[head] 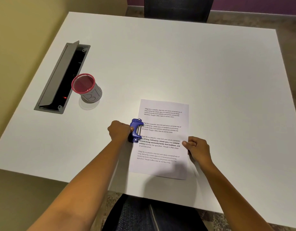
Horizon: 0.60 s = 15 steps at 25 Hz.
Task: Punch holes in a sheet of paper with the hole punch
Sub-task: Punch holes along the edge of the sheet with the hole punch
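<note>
Hole punch (pixel 135 130) at left edge of sheet (pixel 162 147), gripped by left hand (pixel 119 131); right hand (pixel 198 149) pinches right edge; red mesh cup (pixel 87 88) upright beside cable box (pixel 60 77)

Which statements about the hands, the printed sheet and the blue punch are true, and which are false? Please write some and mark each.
1. The left hand grips the blue metal hole punch at the left edge of the printed white paper sheet. True.
2. The right hand lies flat on the sheet's middle. False: it pinches the right edge.
3. The round pink wire-mesh cup stands beside the grey rectangular cable hatch. True.
4. The hatch is closed. False: its lid stands open.
</note>
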Available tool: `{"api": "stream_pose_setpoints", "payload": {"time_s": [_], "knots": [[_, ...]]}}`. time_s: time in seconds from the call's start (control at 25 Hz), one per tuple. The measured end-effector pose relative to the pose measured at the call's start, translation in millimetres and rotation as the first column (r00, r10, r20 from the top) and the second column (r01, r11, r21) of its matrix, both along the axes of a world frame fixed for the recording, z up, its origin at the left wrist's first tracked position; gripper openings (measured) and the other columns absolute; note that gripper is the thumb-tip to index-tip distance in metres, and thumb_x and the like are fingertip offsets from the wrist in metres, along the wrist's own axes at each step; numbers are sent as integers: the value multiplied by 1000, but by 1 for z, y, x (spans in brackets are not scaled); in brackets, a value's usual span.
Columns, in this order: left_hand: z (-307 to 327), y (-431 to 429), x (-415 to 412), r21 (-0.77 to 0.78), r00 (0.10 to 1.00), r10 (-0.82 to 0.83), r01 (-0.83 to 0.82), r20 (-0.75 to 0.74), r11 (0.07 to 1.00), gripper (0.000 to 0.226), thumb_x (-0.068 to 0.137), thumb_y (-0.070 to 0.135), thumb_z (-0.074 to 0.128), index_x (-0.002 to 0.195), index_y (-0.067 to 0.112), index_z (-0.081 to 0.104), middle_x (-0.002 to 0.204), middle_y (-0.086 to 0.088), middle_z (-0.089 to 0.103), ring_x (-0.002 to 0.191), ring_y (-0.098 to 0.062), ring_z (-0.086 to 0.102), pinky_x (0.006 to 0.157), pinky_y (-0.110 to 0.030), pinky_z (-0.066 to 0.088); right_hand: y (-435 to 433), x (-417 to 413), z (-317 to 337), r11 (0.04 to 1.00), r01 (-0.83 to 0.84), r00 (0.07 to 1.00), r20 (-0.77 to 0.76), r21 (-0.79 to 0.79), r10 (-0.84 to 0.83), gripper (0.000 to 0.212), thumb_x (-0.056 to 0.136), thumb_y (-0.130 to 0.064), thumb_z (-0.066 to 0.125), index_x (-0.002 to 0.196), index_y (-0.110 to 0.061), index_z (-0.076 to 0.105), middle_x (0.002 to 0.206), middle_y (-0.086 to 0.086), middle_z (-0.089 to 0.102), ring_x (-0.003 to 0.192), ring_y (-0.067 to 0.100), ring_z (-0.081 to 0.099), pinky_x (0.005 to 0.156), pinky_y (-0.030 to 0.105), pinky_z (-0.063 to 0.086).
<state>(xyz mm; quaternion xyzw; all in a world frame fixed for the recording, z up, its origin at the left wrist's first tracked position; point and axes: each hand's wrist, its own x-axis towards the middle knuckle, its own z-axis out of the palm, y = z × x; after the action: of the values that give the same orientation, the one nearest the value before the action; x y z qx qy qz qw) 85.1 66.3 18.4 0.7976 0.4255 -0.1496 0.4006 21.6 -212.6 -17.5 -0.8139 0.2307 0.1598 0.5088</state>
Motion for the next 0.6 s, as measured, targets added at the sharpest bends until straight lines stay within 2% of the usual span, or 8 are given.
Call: {"api": "stream_pose_setpoints", "payload": {"time_s": [0.2,0.32,0.4,0.44,0.52,0.6], "knots": [[0,1,3,9,999,-5,5,-39,1000,22,71,7,77,91,-2,75,92,-17,75,87,-33,71,73,-31,54,0,-1,0,1000,12,1000,-5,16,-12,31,84,-12,71,58,-16,55,42,-11,52,40,4,43,44,7,34],[-3,1,4,26,998,-23,24,-51,999,25,71,7,75,93,-4,72,94,-19,73,86,-34,71,73,-34,57,0,1,-1,1000,8,1000,-16,11,-8,23,84,-14,71,63,-13,61,47,-8,57,40,4,45,50,14,39],[-2,2,5,14,997,-23,24,-74,1000,27,70,8,76,93,-5,70,89,-18,71,82,-34,71,72,-36,59,0,1,0,1000,7,1000,-18,11,-6,25,84,-14,72,62,-15,61,46,-9,56,39,3,45,49,13,39],[-1,3,6,9,995,-25,26,-97,1000,26,69,8,77,89,-5,67,82,-15,69,77,-31,69,66,-33,57,0,2,-1,1000,8,1000,-17,10,-8,28,84,-14,72,60,-17,59,44,-10,54,39,2,44,47,11,37],[1,5,8,9,987,-39,40,-155,999,23,68,10,79,75,1,59,68,-9,59,62,-23,59,49,-24,43,0,1,-1,1000,4,1000,-18,6,-4,36,85,-12,71,55,-21,53,40,-12,51,37,2,42,44,7,34],[2,6,10,15,982,-59,62,-181,998,22,68,9,79,70,2,58,63,-6,54,52,-17,49,43,-21,34,1,1,0,1000,-3,1000,-20,-13,3,39,85,-12,71,53,-21,49,38,-13,48,36,2,41,42,5,31]]}}
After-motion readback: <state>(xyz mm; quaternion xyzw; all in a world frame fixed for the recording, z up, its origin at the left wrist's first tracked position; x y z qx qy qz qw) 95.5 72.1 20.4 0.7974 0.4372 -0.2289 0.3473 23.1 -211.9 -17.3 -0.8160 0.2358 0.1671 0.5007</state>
